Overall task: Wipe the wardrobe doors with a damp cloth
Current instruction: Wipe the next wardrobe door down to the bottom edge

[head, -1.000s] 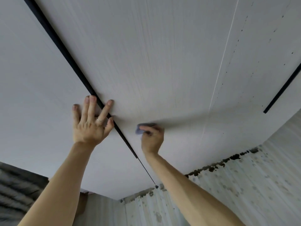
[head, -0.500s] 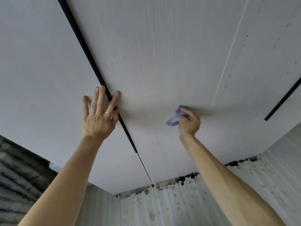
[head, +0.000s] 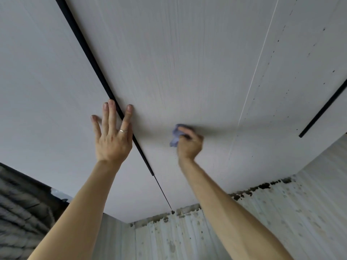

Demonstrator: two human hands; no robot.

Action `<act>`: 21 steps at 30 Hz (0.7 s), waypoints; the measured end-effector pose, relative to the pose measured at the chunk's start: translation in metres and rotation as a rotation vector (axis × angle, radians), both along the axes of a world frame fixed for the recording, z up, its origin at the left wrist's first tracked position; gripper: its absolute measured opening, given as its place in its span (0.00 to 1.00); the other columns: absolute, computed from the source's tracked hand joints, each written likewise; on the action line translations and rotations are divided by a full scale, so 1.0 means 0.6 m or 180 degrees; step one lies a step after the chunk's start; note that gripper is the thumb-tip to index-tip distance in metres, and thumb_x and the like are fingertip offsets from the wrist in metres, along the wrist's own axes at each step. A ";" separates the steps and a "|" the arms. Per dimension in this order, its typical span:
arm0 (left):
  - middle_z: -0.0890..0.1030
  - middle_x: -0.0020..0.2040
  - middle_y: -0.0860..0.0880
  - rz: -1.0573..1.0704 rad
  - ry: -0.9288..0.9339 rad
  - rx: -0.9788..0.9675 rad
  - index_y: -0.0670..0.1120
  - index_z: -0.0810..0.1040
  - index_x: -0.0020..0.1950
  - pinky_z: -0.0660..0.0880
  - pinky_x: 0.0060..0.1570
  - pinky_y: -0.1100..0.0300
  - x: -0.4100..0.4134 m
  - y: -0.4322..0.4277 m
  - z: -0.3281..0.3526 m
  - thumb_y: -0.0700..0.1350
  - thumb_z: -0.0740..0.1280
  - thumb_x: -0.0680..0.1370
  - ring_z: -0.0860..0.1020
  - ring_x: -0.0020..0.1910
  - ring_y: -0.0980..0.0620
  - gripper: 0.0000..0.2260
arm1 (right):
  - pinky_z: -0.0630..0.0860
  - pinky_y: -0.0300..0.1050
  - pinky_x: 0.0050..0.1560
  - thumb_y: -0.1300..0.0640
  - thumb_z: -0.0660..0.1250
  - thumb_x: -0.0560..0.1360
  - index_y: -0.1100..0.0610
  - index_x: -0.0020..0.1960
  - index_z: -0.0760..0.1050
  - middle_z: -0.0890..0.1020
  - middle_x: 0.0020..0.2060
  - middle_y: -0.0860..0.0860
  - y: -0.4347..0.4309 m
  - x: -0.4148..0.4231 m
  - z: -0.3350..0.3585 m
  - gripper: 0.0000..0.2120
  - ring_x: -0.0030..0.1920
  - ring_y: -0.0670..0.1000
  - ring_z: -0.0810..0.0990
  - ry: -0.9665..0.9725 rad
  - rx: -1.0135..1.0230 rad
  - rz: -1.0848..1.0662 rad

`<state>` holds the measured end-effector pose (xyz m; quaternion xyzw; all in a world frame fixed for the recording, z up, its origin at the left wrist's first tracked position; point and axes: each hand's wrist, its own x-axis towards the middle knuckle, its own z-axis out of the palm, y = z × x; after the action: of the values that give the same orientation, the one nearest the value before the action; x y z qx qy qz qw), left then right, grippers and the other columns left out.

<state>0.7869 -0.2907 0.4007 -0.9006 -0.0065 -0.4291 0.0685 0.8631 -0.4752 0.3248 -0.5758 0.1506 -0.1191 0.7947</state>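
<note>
Pale grey wood-grain wardrobe doors (head: pixel 187 62) fill most of the view. My right hand (head: pixel 189 145) grips a small bluish-purple cloth (head: pixel 175 136) and presses it against the middle door, right of the long black handle strip (head: pixel 105 85). My left hand (head: pixel 112 136), with a ring on one finger, lies flat with straight fingers across that black strip, steadying the door. Part of the cloth is hidden inside my fist.
A second black handle strip (head: pixel 323 109) runs at the right. A thin seam (head: pixel 257 68) separates the middle door from the right panel. Below the doors is a pale, stained floor (head: pixel 244 231); a dark textured surface (head: pixel 18 212) sits at the lower left.
My right hand swept the cloth rightward from beside the black strip, then drifted slightly back left. My left hand stayed flat on the door.
</note>
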 end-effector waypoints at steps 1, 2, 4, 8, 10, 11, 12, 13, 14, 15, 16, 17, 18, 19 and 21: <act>0.52 0.81 0.38 -0.0013 0.0055 -0.0083 0.50 0.59 0.81 0.50 0.75 0.34 -0.005 -0.003 -0.002 0.42 0.61 0.85 0.47 0.81 0.43 0.25 | 0.81 0.61 0.33 0.67 0.61 0.60 0.50 0.39 0.86 0.85 0.37 0.60 0.027 -0.023 0.009 0.19 0.35 0.62 0.84 0.0093 0.0088 0.0308; 0.50 0.82 0.39 -0.0038 0.0137 -0.0146 0.50 0.58 0.81 0.51 0.74 0.33 -0.010 -0.006 -0.003 0.41 0.61 0.84 0.47 0.81 0.43 0.26 | 0.82 0.60 0.32 0.70 0.61 0.62 0.52 0.39 0.86 0.85 0.35 0.58 0.044 -0.050 0.032 0.20 0.34 0.62 0.84 0.0158 0.0229 0.0669; 0.47 0.82 0.42 -0.0056 0.0407 -0.0217 0.51 0.56 0.82 0.53 0.74 0.34 -0.028 -0.006 -0.013 0.37 0.64 0.81 0.45 0.81 0.45 0.31 | 0.83 0.56 0.37 0.75 0.61 0.63 0.54 0.40 0.86 0.86 0.34 0.55 0.063 -0.095 0.057 0.22 0.35 0.61 0.85 0.0503 0.0324 0.1459; 0.41 0.83 0.53 0.0069 0.1403 -0.0707 0.56 0.52 0.82 0.66 0.71 0.41 -0.084 -0.017 -0.048 0.34 0.65 0.76 0.48 0.81 0.50 0.40 | 0.82 0.50 0.42 0.76 0.66 0.67 0.55 0.45 0.85 0.86 0.38 0.53 0.043 -0.104 0.043 0.19 0.39 0.55 0.85 0.0975 0.0575 0.1841; 0.48 0.83 0.56 0.0020 0.1885 -0.1300 0.58 0.57 0.81 0.76 0.60 0.45 -0.110 -0.034 -0.072 0.39 0.64 0.79 0.66 0.75 0.46 0.33 | 0.79 0.48 0.38 0.78 0.64 0.68 0.60 0.48 0.84 0.85 0.38 0.55 0.017 -0.110 0.039 0.19 0.37 0.54 0.83 0.1021 0.0653 0.1870; 0.55 0.82 0.55 0.0007 0.2085 -0.1641 0.58 0.61 0.79 0.77 0.57 0.48 -0.120 -0.043 -0.084 0.42 0.62 0.81 0.72 0.70 0.45 0.28 | 0.79 0.47 0.39 0.78 0.64 0.69 0.60 0.49 0.84 0.85 0.39 0.56 0.005 -0.116 0.036 0.18 0.38 0.53 0.83 0.1039 0.0625 0.1929; 0.63 0.79 0.53 -0.0002 0.2210 -0.2030 0.57 0.65 0.78 0.76 0.57 0.50 -0.134 -0.053 -0.094 0.45 0.61 0.82 0.74 0.68 0.45 0.23 | 0.80 0.47 0.40 0.77 0.64 0.70 0.59 0.50 0.84 0.85 0.40 0.56 -0.006 -0.130 0.035 0.18 0.39 0.53 0.84 0.1080 0.0584 0.2006; 0.71 0.74 0.51 -0.0014 0.2248 -0.2481 0.55 0.69 0.75 0.75 0.57 0.53 -0.144 -0.066 -0.101 0.48 0.61 0.83 0.76 0.66 0.46 0.20 | 0.81 0.48 0.44 0.76 0.64 0.72 0.58 0.51 0.84 0.85 0.42 0.56 -0.016 -0.141 0.031 0.19 0.42 0.53 0.84 0.1141 0.0543 0.2082; 0.77 0.68 0.50 -0.0046 0.2267 -0.2978 0.53 0.73 0.72 0.74 0.57 0.55 -0.146 -0.083 -0.104 0.49 0.61 0.83 0.77 0.64 0.47 0.17 | 0.82 0.49 0.47 0.75 0.64 0.73 0.57 0.53 0.83 0.86 0.44 0.56 -0.029 -0.147 0.024 0.19 0.45 0.54 0.85 0.1214 0.0600 0.2141; 0.81 0.62 0.50 -0.0101 0.2258 -0.3565 0.51 0.75 0.70 0.74 0.56 0.58 -0.148 -0.099 -0.104 0.50 0.62 0.82 0.79 0.61 0.49 0.16 | 0.82 0.50 0.48 0.74 0.64 0.75 0.57 0.55 0.83 0.86 0.47 0.57 -0.040 -0.154 0.017 0.18 0.47 0.55 0.86 0.1281 0.0653 0.2195; 0.82 0.57 0.51 -0.0143 0.2276 -0.4069 0.50 0.76 0.68 0.73 0.53 0.60 -0.149 -0.111 -0.102 0.50 0.64 0.82 0.80 0.58 0.51 0.15 | 0.82 0.50 0.49 0.73 0.64 0.76 0.57 0.58 0.81 0.86 0.49 0.58 -0.048 -0.161 0.013 0.17 0.49 0.56 0.86 0.1342 0.0701 0.2222; 0.82 0.55 0.52 -0.0199 0.2362 -0.4394 0.50 0.76 0.67 0.73 0.49 0.63 -0.148 -0.117 -0.099 0.50 0.65 0.81 0.80 0.55 0.52 0.15 | 0.82 0.50 0.48 0.72 0.65 0.77 0.58 0.59 0.80 0.86 0.50 0.58 -0.053 -0.170 0.009 0.15 0.48 0.57 0.86 0.1375 0.0731 0.2207; 0.83 0.53 0.52 -0.0263 0.2496 -0.4598 0.49 0.76 0.67 0.73 0.45 0.65 -0.148 -0.119 -0.099 0.50 0.67 0.80 0.81 0.52 0.53 0.15 | 0.82 0.50 0.47 0.71 0.65 0.78 0.59 0.60 0.79 0.86 0.50 0.59 -0.057 -0.178 0.007 0.15 0.48 0.57 0.86 0.1387 0.0764 0.2183; 0.85 0.52 0.52 -0.0349 0.2644 -0.4783 0.47 0.76 0.66 0.73 0.41 0.65 -0.147 -0.120 -0.102 0.50 0.69 0.80 0.82 0.50 0.53 0.16 | 0.82 0.50 0.46 0.71 0.65 0.78 0.59 0.61 0.78 0.86 0.50 0.59 -0.061 -0.187 0.006 0.14 0.47 0.58 0.86 0.1381 0.0742 0.2147; 0.86 0.48 0.50 -0.0542 0.2919 -0.5089 0.47 0.78 0.65 0.74 0.37 0.64 -0.150 -0.120 -0.106 0.49 0.71 0.78 0.82 0.43 0.54 0.16 | 0.81 0.48 0.43 0.70 0.64 0.78 0.59 0.61 0.78 0.86 0.50 0.59 -0.069 -0.200 0.003 0.15 0.47 0.57 0.86 0.1388 0.0574 0.2094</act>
<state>0.6971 -0.3630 0.3370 -0.7593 -0.2067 0.0978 -0.6092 0.7432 -0.5168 0.3268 -0.5331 0.1332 0.2802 0.7871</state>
